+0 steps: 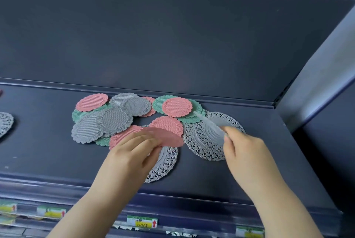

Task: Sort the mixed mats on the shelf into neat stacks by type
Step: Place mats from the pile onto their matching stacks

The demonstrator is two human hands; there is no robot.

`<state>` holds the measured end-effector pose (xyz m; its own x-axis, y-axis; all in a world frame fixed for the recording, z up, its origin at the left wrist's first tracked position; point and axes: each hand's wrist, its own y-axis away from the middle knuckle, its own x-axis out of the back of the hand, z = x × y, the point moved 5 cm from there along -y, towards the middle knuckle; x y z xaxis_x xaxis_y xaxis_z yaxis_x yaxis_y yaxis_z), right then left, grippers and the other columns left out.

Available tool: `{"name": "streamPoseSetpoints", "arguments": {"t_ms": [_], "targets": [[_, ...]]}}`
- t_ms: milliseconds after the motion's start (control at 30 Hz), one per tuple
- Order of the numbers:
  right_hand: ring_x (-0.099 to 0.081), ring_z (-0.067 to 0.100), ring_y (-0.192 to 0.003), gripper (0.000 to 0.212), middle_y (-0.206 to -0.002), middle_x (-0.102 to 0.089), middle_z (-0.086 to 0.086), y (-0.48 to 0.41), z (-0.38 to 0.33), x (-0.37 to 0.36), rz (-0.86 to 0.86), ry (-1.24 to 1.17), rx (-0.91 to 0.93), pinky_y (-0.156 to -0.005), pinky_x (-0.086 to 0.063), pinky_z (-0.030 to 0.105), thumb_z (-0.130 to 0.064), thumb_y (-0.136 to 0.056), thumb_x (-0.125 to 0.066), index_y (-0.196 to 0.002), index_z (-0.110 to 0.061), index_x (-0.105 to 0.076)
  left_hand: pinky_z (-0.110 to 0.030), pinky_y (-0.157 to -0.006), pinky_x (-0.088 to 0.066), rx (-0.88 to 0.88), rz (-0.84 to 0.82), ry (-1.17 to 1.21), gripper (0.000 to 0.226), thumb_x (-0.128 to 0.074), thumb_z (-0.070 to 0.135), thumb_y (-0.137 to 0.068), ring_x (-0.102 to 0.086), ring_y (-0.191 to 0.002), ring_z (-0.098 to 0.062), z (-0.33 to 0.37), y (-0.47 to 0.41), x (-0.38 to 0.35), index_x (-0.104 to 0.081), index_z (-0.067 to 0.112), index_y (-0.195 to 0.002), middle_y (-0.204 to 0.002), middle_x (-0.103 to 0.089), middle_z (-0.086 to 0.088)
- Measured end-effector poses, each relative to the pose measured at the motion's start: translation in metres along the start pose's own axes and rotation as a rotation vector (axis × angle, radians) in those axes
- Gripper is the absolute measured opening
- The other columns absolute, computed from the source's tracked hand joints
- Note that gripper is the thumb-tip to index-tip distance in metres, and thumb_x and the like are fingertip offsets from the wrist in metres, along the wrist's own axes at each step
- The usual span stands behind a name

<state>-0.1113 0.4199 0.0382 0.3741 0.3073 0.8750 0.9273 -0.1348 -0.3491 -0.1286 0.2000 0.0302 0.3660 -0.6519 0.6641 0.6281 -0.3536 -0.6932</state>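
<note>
Both bare forearms reach up and away from the near edge of the dark blue metal shelf. The left hand is angled toward the far right, its fingers curled together and pinching a round pink ribbed mat with a scalloped edge, which is lifted and tilted above the shelf; motion blur softens its outline. The right hand leans toward the far left, thumb and forefinger pinching the near end of a thin pale grey mat seen nearly edge-on and blurred, so its type cannot be told with certainty.

Under the right hand lies a round grey lace-pattern doily mat; a second lace doily lies partly under the left hand, and a third sits at the far left edge of the view. Beyond the hands, a mixed, overlapping spread of ribbed scalloped mats covers the shelf: grey ones, pink ones and green ones.

On the rail along the shelf's near edge hang green, white and yellow price labels with red upward arrows; their handwritten figures are not legible.
</note>
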Motion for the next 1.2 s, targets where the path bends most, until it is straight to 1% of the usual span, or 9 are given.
{"name": "streamPoseSetpoints", "arguments": {"t_ms": [67,200,333,467,600,767,867,1033,1200], "targets": [[-0.029,0.006,-0.04,0.015,-0.046,-0.024,-0.014,-0.002,0.003,0.007,0.088,-0.109,-0.001,-0.041,-0.023,0.017,-0.007,-0.088,-0.053,-0.094,-0.01,-0.066,-0.022,-0.087,-0.047,0.018,0.007,-0.023,0.021,-0.055,0.019,-0.087,-0.061,-0.095,-0.01,0.002,-0.002,0.002,-0.073,0.007,-0.089,-0.089,-0.07,0.003],[-0.04,-0.008,-0.046,0.021,-0.041,-0.019,-0.015,0.002,0.0,0.012,0.213,-0.295,0.013,-0.045,-0.026,0.003,-0.003,-0.085,-0.054,-0.097,-0.009,-0.07,-0.023,-0.085,-0.048,0.045,0.022,-0.085,0.021,-0.058,0.018,-0.086,-0.06,-0.091,-0.01,0.006,-0.006,0.007,-0.074,0.005,-0.087,-0.088,-0.071,0.001],[-0.038,-0.015,-0.047,0.023,-0.043,-0.035,-0.016,0.007,-0.016,0.005,0.285,-0.402,0.084,-0.05,-0.023,-0.003,-0.007,-0.085,-0.05,-0.096,-0.006,-0.071,-0.018,-0.088,-0.046,0.092,0.035,-0.123,0.023,-0.057,0.019,-0.087,-0.06,-0.091,-0.009,-0.001,0.001,0.021,-0.074,0.004,-0.088,-0.091,-0.071,0.001],[-0.031,-0.006,-0.046,0.025,-0.048,-0.017,-0.024,0.013,-0.054,0.002,0.324,-0.483,0.193,-0.047,-0.022,0.0,-0.013,-0.087,-0.049,-0.095,-0.004,-0.071,-0.016,-0.089,-0.045,0.151,0.086,-0.124,0.022,-0.057,0.018,-0.087,-0.06,-0.089,-0.007,-0.012,0.024,0.056,-0.074,0.004,-0.088,-0.092,-0.07,0.002],[-0.023,0.005,-0.047,0.024,-0.049,-0.013,-0.013,0.028,-0.108,-0.011,0.258,-0.546,0.283,-0.043,-0.019,0.014,-0.021,-0.088,-0.046,-0.093,-0.018,-0.069,-0.013,-0.083,-0.046,0.202,0.162,-0.131,0.022,-0.057,0.019,-0.086,-0.059,-0.087,-0.004,-0.029,0.058,0.105,-0.073,0.005,-0.09,-0.093,-0.063,0.01],[-0.028,-0.005,-0.045,0.023,-0.045,-0.023,-0.014,0.058,-0.197,-0.031,0.199,-0.582,0.41,-0.045,-0.019,0.003,-0.019,-0.087,-0.047,-0.088,-0.013,-0.069,-0.016,-0.074,-0.048,0.299,0.188,-0.146,0.024,-0.054,0.023,-0.087,-0.06,-0.088,-0.004,-0.065,0.109,0.175,-0.072,0.008,-0.091,-0.096,-0.068,0.006],[-0.041,-0.017,-0.054,0.023,-0.061,-0.042,-0.037,0.081,-0.254,-0.047,0.148,-0.632,0.51,-0.053,-0.025,-0.004,-0.017,-0.086,-0.048,-0.097,-0.022,-0.068,-0.008,-0.072,-0.043,0.356,0.174,-0.169,0.026,-0.051,0.026,-0.086,-0.055,-0.083,0.001,-0.089,0.141,0.217,-0.07,0.009,-0.09,-0.092,-0.067,0.007],[-0.055,-0.02,-0.08,0.029,-0.095,-0.062,-0.022,0.112,-0.322,-0.085,0.117,-0.675,0.538,-0.072,-0.041,0.0,-0.006,-0.082,-0.058,-0.108,-0.014,-0.066,0.001,-0.077,-0.034,0.429,0.147,-0.204,0.024,-0.05,0.028,-0.085,-0.047,-0.082,0.01,-0.123,0.2,0.266,-0.068,0.013,-0.092,-0.091,-0.06,0.017],[-0.06,-0.004,-0.07,0.037,-0.083,-0.07,-0.015,0.128,-0.368,-0.107,0.0,-0.708,0.526,-0.063,-0.046,0.009,-0.005,-0.081,-0.057,-0.112,-0.024,-0.064,-0.001,-0.064,-0.039,0.573,0.16,-0.237,0.011,-0.06,0.024,-0.089,-0.048,-0.075,0.002,-0.149,0.241,0.292,-0.061,0.013,-0.09,-0.087,-0.066,0.009]]}}
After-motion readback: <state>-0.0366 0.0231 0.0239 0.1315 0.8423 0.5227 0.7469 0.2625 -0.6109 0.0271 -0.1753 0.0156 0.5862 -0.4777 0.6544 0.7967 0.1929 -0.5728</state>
